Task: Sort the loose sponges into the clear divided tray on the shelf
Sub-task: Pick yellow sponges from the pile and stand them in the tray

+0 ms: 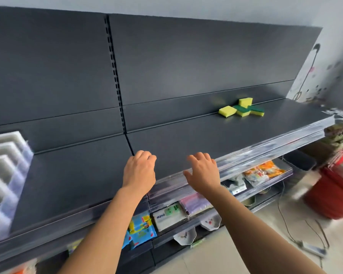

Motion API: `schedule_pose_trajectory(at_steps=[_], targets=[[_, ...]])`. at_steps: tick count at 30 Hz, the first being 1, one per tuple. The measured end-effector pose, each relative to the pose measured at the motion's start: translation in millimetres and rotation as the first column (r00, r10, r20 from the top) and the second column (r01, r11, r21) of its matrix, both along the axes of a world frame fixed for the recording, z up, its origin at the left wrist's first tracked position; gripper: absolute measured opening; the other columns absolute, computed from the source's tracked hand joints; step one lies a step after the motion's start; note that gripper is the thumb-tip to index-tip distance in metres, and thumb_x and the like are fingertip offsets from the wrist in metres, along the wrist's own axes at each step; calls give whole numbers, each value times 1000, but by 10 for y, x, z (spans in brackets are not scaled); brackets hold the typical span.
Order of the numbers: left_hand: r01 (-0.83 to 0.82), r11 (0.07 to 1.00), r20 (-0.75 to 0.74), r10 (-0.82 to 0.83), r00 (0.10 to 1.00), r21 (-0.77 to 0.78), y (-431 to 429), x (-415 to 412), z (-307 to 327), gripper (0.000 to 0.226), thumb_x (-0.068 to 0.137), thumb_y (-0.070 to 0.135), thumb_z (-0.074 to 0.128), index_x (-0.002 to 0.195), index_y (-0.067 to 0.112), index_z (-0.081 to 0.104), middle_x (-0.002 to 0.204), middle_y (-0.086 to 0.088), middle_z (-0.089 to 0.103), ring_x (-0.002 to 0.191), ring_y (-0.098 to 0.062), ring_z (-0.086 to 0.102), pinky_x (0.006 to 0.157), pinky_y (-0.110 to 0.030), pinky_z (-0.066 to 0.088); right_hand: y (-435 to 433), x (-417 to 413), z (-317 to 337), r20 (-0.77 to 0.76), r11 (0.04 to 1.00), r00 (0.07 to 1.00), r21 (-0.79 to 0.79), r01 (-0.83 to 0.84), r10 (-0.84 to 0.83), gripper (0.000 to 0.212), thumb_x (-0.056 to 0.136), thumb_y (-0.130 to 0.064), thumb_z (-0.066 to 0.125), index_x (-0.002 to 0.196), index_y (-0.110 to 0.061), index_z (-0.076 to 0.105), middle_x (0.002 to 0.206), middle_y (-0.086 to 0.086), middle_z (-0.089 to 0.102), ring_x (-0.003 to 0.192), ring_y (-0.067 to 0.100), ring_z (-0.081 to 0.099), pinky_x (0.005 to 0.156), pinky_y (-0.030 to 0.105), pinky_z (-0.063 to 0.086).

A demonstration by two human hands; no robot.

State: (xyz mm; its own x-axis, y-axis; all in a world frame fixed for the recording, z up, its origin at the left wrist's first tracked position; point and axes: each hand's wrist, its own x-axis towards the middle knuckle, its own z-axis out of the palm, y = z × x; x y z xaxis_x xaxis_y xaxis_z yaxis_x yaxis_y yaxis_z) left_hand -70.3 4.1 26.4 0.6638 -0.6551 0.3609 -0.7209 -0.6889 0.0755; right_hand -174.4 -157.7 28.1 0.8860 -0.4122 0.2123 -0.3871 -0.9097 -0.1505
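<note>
Several yellow-and-green sponges (pixel 242 107) lie in a loose cluster at the back right of the dark shelf (pixel 186 139). The clear divided tray (pixel 6 175) stands on the shelf's far left, cut off by the frame edge, its compartments blurred. My left hand (pixel 140 171) hovers over the shelf's front middle with fingers loosely curled, holding nothing. My right hand (pixel 203 171) hovers beside it with fingers spread and relaxed, also holding nothing. Both hands are far from the sponges and from the tray.
A dark back panel (pixel 166 66) rises behind the shelf. Lower shelves hold packaged goods (pixel 141 228) and small white dishes (pixel 210 222). A red bucket (pixel 333 194) stands on the floor at right, with cables and a power strip (pixel 313 250) nearby.
</note>
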Motion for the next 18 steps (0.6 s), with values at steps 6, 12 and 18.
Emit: schedule_pose_trajectory(at_steps=[6,12,18], targets=[[70,997,-18,-70,997,16,-868,-89,-69,27,77,2,60,101,13,65,106,-1,64,103,-22,55,83,-33,45,-793,-214,-36,-12,996,996,1,84,-84,42,91,-39,53,128,-21,47,131,2,47,122,23,39,101,36,33],[140,990,-45,-139,989,15,-1690,-11,-108,28,82,7,57,109,15,61,115,1,60,111,-20,50,88,-31,41,-1502,-230,-76,-22,987,987,16,159,-159,46,90,-40,54,131,-21,45,133,2,46,124,24,38,103,37,33],[191,982,-41,-191,981,-11,-2551,292,-120,31,87,11,54,117,18,58,121,3,57,115,-17,47,90,-29,39,-2306,-9,-100,-47,977,976,12,214,-214,46,88,-39,56,129,-22,47,130,2,48,123,24,38,99,35,33]])
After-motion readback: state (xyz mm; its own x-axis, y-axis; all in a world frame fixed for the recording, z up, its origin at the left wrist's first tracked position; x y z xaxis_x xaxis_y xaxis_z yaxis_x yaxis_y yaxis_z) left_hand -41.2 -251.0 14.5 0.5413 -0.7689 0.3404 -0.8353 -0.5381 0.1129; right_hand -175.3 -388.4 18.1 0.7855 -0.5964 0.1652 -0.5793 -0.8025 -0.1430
